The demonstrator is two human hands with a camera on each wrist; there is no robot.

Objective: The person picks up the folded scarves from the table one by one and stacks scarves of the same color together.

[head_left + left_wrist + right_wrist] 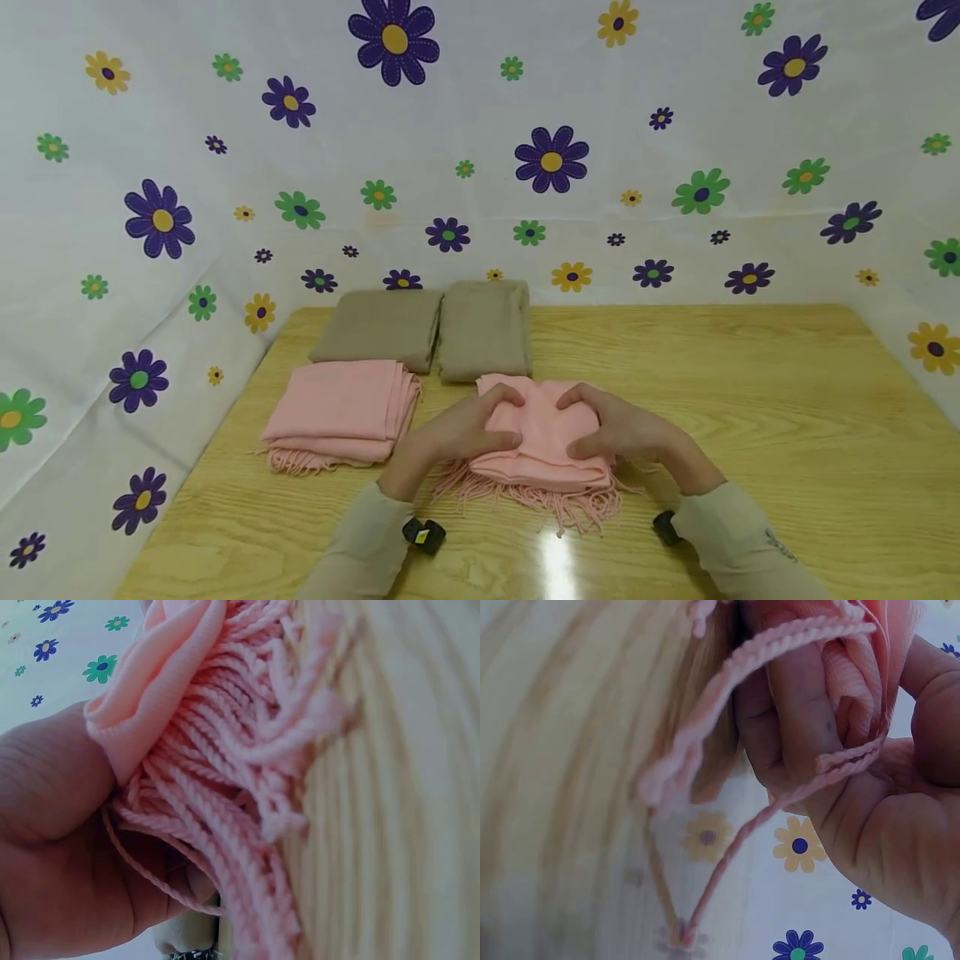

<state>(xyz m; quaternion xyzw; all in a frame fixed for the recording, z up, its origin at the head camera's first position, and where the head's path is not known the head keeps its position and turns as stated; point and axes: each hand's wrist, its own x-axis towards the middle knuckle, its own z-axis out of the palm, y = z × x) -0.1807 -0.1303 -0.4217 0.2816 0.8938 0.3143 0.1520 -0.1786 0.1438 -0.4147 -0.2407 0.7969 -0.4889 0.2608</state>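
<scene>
A folded pink scarf (542,429) with twisted fringe (570,504) is between my two hands near the table's middle. My left hand (463,427) grips its left side, thumb and index finger on the top layer. On the opposite side my right hand (630,427) holds it the same way, and the right wrist view shows fingers (802,697) curled beneath the cloth (855,697). In the left wrist view, fringe strands (232,742) hang over the left palm, and that hand's other fingers are mostly hidden.
A second folded pink scarf (337,404) lies to the left, fringe toward me. Behind are two folded khaki cloths (378,325) (486,329), side by side. Wood-grain table (750,375) extends to the right. A white flower-print sheet (480,108) encloses the back and sides.
</scene>
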